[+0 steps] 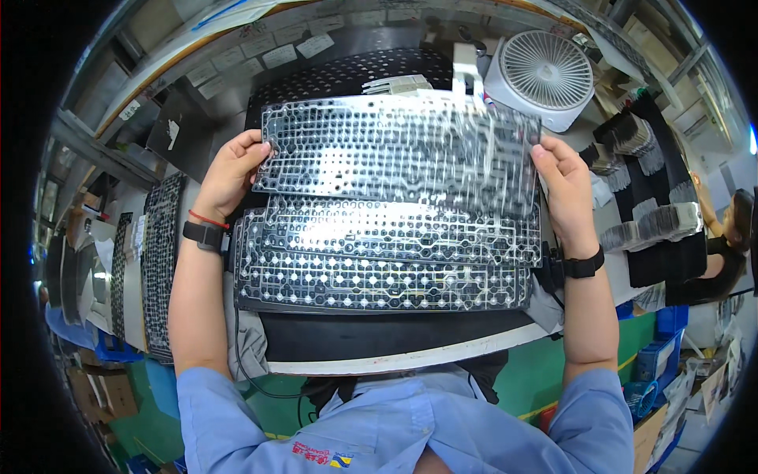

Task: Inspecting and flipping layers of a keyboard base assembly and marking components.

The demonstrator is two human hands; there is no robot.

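Between my hands hangs a shiny, see-through keyboard membrane sheet (347, 146), covered in rows of round holes and thin circuit lines, tilted and catching glare. My left hand (234, 170) pinches its left edge with thumb and fingers. At the opposite edge my right hand (564, 180) pinches the sheet in the same way. Below it, a second patterned sheet (371, 229) shows partly, its upper part covered by the held one. Nearest me lies a black panel with white dots (355, 284). How these lower layers are joined I cannot tell.
A white round fan (546, 75) stands at the back right. Stacks of small grey pieces (655, 225) sit on black mats to the right, where another person (726, 229) is at the edge. Long dotted black panels (160, 261) lean at the left. A dark cable (257, 387) hangs near my lap.
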